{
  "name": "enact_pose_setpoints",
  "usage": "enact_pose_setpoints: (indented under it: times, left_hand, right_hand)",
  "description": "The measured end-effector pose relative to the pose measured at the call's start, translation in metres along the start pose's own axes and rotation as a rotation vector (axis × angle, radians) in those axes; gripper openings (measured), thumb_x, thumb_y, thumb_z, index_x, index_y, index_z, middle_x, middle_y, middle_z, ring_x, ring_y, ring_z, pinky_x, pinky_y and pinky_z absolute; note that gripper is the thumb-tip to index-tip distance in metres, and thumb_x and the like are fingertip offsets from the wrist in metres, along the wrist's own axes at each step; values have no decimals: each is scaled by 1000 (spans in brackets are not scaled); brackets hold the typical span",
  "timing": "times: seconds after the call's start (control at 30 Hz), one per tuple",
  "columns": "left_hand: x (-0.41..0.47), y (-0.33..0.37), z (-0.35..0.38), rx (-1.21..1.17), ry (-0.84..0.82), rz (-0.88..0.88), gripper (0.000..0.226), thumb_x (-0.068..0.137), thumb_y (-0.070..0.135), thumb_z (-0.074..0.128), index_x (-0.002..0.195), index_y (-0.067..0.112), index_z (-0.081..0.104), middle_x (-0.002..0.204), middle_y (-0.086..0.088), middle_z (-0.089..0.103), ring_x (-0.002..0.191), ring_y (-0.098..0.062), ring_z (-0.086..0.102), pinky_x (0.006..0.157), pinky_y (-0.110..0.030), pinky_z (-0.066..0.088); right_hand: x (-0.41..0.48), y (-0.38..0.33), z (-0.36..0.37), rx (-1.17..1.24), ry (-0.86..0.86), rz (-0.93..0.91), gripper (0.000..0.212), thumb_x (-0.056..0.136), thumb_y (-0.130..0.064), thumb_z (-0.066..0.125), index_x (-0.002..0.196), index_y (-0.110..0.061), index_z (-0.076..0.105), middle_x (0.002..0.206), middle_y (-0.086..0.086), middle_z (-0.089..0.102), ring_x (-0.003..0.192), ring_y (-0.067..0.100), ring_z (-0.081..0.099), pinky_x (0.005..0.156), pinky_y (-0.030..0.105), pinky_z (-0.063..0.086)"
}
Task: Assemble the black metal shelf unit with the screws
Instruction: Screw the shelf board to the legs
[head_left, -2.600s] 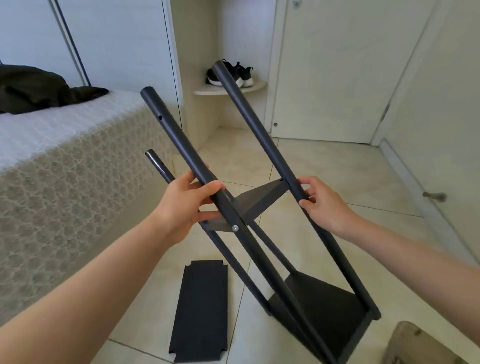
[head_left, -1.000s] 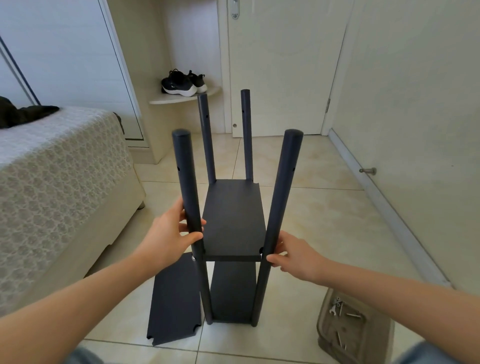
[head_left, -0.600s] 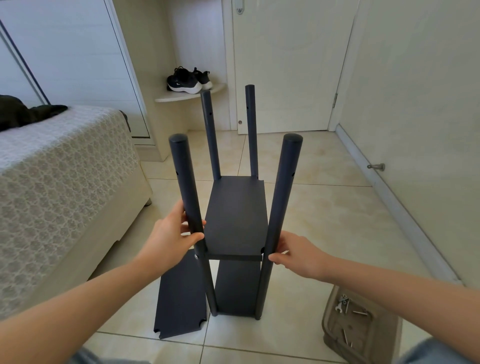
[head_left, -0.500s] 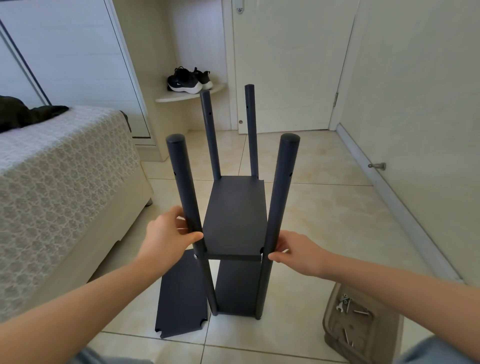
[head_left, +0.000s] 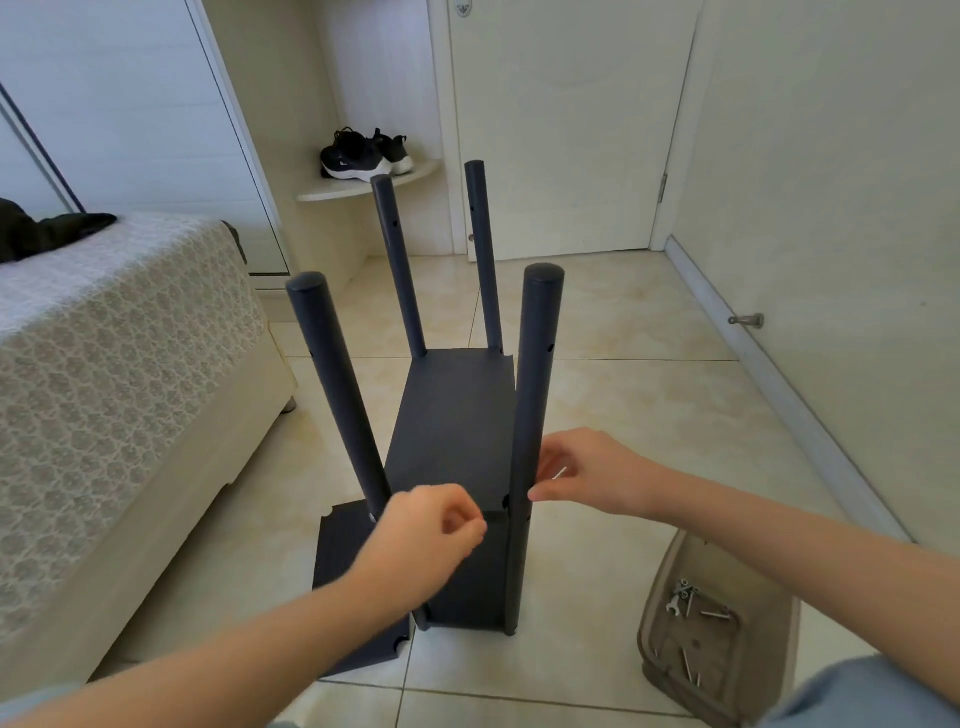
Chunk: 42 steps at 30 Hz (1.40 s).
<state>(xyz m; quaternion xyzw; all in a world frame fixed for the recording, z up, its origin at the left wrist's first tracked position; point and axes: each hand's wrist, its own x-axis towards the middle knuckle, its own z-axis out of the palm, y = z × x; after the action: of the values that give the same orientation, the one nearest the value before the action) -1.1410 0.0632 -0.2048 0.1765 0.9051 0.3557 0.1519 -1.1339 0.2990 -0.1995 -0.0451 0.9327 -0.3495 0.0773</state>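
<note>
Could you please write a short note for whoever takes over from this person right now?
Left hand: fingers curled in front of the middle shelf; blurred, contents unclear.
Right hand: fingertips at the front right post, at that shelf's height; possibly a screw, unclear.
Shelf unit stands upright on the floor, two shelves fitted.
Third panel lies flat beside it; screws in the tray.
To do: probably fit the panel at the posts' upper holes.

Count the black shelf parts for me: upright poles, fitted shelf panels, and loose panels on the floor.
Upright poles: 4
Fitted shelf panels: 2
Loose panels on the floor: 1
Total: 7
</note>
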Motion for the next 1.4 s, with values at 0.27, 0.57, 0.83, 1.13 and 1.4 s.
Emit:
enact_pose_setpoints:
  times: [0.27, 0.57, 0.83, 1.13, 1.4]
  left_hand:
    - [39, -3, 54, 378, 182, 138, 75, 82, 58, 73, 143, 28, 41, 149, 9, 43, 147, -20, 28, 126, -42, 18]
    - [49, -21, 63, 513, 207, 205, 81, 89, 78, 35, 159, 37, 25, 166, 16, 21, 156, -11, 4, 124, -33, -4]
    - [54, -27, 47, 560, 270, 389, 76, 82, 79, 48, 131, 25, 67, 130, 9, 65, 129, -23, 54, 117, -46, 37]
    - [62, -39, 35, 505, 316, 516, 66, 77, 77, 59, 124, 32, 62, 124, 11, 64, 124, -14, 45, 104, -48, 48]
    - [58, -47, 24, 453, 145, 405, 86, 77, 92, 37, 144, 39, 49, 157, 29, 20, 151, 3, -6, 120, -32, -1]
  right_hand:
    - [-8, -15, -5, -67, 28, -134, 23, 93, -28, 67, 115, -21, 65, 105, -7, 70, 91, 3, 64, 83, 15, 51]
    - [-3, -19, -12, -90, -20, -155, 22, 94, -28, 66, 113, -19, 67, 106, -3, 72, 96, 10, 67, 86, 21, 53]
    - [44, 6, -45, 26, -21, -45, 6, 89, -29, 72, 86, -34, 70, 92, -13, 73, 91, -3, 67, 79, 16, 49]
    - [156, 42, -53, 159, 148, 101, 32, 96, -31, 62, 119, -9, 59, 115, 8, 64, 101, 24, 62, 80, 32, 52]
    - [213, 47, -47, 201, 170, 145, 56, 102, -25, 51, 152, -24, 26, 137, 10, 50, 113, 28, 55, 84, 36, 50]
